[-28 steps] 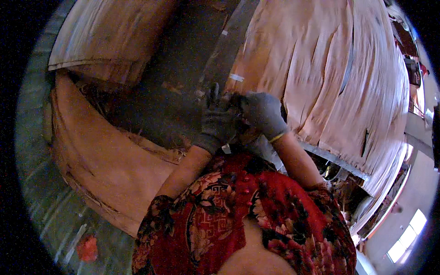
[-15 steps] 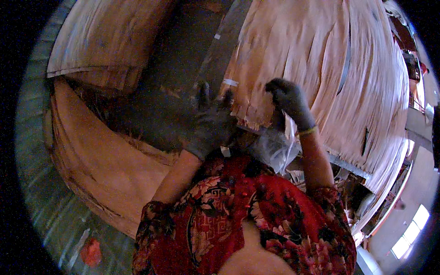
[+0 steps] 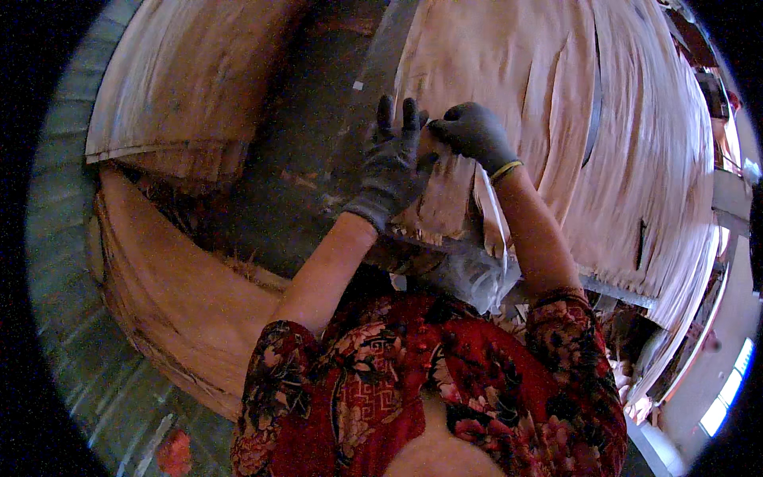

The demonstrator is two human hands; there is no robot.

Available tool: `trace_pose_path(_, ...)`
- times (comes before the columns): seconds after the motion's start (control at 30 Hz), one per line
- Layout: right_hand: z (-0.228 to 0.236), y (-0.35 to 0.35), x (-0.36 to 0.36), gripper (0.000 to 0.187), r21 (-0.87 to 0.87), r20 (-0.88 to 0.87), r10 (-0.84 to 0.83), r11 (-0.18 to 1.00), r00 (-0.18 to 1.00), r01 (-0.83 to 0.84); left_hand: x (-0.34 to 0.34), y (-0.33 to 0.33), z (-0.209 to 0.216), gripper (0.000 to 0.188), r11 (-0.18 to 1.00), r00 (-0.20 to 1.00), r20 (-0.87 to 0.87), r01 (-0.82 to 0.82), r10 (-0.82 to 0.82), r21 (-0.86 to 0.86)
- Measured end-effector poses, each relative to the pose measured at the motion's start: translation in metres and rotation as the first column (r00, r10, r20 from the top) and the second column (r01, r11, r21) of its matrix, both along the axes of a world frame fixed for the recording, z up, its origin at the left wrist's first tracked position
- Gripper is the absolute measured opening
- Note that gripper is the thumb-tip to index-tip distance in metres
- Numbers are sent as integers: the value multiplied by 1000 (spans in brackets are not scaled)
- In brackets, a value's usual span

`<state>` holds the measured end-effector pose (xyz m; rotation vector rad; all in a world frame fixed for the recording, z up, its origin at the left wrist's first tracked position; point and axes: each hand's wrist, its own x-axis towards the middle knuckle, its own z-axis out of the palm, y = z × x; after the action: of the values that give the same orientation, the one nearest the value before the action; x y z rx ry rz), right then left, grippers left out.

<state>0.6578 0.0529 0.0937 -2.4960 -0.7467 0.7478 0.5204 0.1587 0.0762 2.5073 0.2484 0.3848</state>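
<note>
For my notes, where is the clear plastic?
In the head view, right of centre, the clear plastic shows below the right hand, just above the red shirt.

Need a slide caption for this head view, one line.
Gray-gloved left hand, spread open, beside the curled, gloved right hand, near pale wood sheets.

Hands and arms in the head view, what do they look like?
The left hand and right hand wear grey gloves; a thin yellow band rings the right cuff. The sleeves are dark with reddish floral print, leaving the forearms bare.
</note>
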Motion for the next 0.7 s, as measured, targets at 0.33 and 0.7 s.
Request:
trace_pose_path(0.33, 5, -8, 1, 37, -134, 263, 110, 988, 959, -77, 11, -10, -26, 64, 936, 986, -52, 164, -156, 311)
trace_pose_path(0.7, 28, -57, -66, 23, 19, -210, 6, 1000, 978, -2, 23, -6, -15, 53, 961, 986, -91, 159, -141, 227)
